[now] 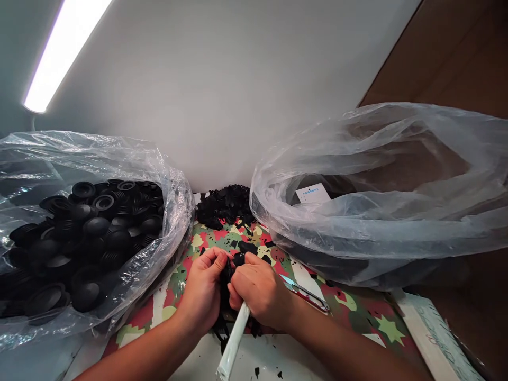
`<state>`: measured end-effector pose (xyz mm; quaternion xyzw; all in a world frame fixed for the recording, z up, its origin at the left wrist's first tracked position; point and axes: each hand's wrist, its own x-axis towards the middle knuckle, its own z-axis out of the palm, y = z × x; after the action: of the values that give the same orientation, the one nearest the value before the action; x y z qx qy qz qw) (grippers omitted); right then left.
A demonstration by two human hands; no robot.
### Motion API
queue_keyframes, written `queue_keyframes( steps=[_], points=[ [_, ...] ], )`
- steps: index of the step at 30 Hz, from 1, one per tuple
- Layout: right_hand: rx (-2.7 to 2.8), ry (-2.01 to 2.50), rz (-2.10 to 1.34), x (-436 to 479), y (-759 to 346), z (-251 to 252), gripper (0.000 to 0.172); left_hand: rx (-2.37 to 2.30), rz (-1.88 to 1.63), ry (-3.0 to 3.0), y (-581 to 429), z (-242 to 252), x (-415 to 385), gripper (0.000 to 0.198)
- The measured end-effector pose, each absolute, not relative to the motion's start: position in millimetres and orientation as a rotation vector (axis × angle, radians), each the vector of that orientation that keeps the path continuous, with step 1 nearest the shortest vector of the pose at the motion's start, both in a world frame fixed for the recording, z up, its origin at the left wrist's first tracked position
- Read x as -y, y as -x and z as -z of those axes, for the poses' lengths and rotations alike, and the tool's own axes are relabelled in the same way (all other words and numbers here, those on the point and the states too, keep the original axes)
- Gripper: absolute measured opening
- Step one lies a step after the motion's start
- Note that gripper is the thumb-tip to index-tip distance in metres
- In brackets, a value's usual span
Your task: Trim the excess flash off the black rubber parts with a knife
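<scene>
My left hand [206,281] is closed, thumb and fingers pinching a black rubber part [226,275] that is mostly hidden between the hands. Right up against it, my right hand [257,288] is wrapped round a white stick-like handle [234,338], which slants down toward me. Whatever tip that handle carries is hidden by the fingers. A bit of black rubber [238,259] shows at the right thumb and forefinger. Just beyond my right wrist, thread snips [305,293] lie on the camouflage-patterned mat [345,323].
At left, a see-through plastic bag [174,211] holds many ribbed black rubber parts [97,227]. Black scraps [228,203] are heaped by the wall. Another plastic bag [381,233] stands open at right, with a white card [313,193] inside. Cardboard [440,58] rises behind it.
</scene>
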<state>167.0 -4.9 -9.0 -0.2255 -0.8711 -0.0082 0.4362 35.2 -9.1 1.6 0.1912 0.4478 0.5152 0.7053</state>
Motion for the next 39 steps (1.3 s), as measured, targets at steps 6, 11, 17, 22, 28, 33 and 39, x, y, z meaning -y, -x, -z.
queue_keyframes(
  steps=[6, 11, 17, 22, 28, 33, 39],
  points=[
    [2.19, 0.327, -0.222, 22, -162, 8, 0.041, -1.125, -1.392, -0.401, -15, 1, -14, 0.045],
    [2.059, 0.799, -0.032, -4, -183, 18, 0.037, -0.901, -1.25, -0.604, -17, 2, -8, 0.047],
    [2.114, 0.924, -0.405, -12, -193, 22, 0.015, -0.917, -1.293, -0.865, -10, 11, -6, 0.037],
    [1.851, 1.057, -0.594, -11, -190, 18, 0.021, -1.009, -1.277, -1.134, -4, 9, -7, 0.03],
    [1.75, 1.022, -0.493, -3, -187, 9, 0.009, -1.155, -1.207, -1.238, -7, 6, -5, 0.018],
    [1.882, 0.873, -0.31, 1, -185, 4, 0.011, -1.209, -1.214, -1.344, -8, 5, -2, 0.01],
    [2.043, 0.877, -0.014, 1, -186, 5, 0.011, -1.267, -1.24, -1.434, -11, 5, -1, 0.007]
  ],
)
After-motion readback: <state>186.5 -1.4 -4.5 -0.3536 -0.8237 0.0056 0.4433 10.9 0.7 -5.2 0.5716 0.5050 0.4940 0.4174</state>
